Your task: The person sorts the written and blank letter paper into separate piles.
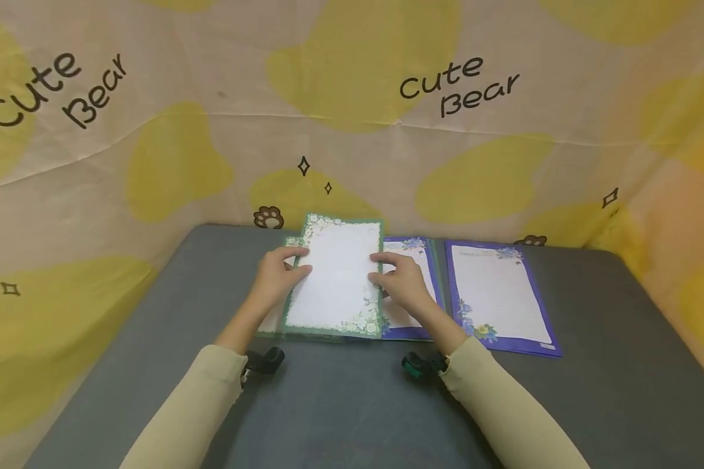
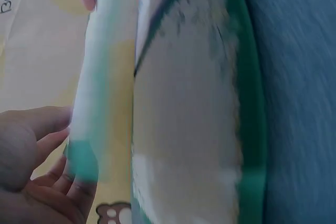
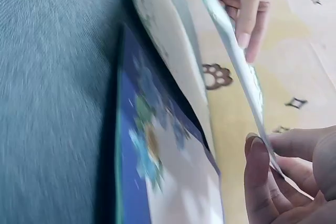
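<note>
A green-bordered sheet of paper (image 1: 336, 277) with white flowers in its corners is held up between both hands. My left hand (image 1: 274, 277) pinches its left edge between thumb and fingers. On the opposite edge, the right hand (image 1: 407, 281) has the same kind of pinch. From the right wrist, the lifted sheet (image 3: 242, 72) appears nearly edge-on, raised off the pages below. Beneath it lie another green-bordered page (image 1: 271, 322) and, to the right, a purple-bordered page (image 1: 400, 314) with blue flowers, both partly covered.
A separate purple-bordered sheet or pad (image 1: 498, 286) with blue and yellow flowers lies at the right on the grey table (image 1: 340, 417). Behind the table hangs a beige and yellow cloth (image 1: 352, 150) printed with "Cute Bear". Dark devices sit at both wrists.
</note>
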A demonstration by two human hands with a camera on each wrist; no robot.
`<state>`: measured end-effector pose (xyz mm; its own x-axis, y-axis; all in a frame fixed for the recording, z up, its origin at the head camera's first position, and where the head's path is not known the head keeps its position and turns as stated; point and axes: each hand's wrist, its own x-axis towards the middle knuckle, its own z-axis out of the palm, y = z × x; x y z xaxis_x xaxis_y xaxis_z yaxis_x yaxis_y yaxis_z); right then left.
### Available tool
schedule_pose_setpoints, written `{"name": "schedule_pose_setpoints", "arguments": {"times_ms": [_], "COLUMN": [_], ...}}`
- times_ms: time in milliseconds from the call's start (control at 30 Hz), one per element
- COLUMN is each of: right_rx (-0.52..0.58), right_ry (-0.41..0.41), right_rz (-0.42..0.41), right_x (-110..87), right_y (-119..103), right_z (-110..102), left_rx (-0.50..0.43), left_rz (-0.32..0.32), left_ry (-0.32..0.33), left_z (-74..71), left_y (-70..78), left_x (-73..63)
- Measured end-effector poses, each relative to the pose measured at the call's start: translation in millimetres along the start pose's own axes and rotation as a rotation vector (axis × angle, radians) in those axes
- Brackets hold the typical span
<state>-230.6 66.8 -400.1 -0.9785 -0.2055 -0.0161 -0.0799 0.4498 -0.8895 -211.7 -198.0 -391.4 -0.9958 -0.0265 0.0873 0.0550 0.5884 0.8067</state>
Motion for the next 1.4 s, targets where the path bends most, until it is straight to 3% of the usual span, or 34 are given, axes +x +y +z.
{"name": "schedule_pose_setpoints", "arguments": {"times_ms": [267, 400, 667, 900, 1100, 1400], "right_rx": [-0.030, -0.097, -0.203, -0.324, -0.360, -0.417], "right_ry": [-0.066, -0.102, -0.123, -0.095, -0.072, -0.148], "right_rz": [-0.008, -0.002, -0.017, -0.090, -0.136, -0.276], "right_x": [6.3, 11.4, 17.7, 18.2, 12.7, -2.6], "right_y": [-8, -13, -12, -10, -9, 6], "right_z": [26, 35, 48, 54, 45, -3], "left_rx": [0.118, 0.168, 0.263, 0.367, 0.414, 0.447], "left_rz": [0.000, -0.011, -0.087, -0.140, -0.141, -0.089], "left_ry": [0.015, 0.013, -0.029, -0.068, -0.063, -0.063], "left_z": [-13.2, -17.0, -19.1, -17.9, -17.7, -15.9], "left_y": [-18.2, -23.6, -30.3, -34.2, -34.8, -21.3], "left_x": [1.5, 1.5, 3.5, 2.3, 1.1, -1.5]}}
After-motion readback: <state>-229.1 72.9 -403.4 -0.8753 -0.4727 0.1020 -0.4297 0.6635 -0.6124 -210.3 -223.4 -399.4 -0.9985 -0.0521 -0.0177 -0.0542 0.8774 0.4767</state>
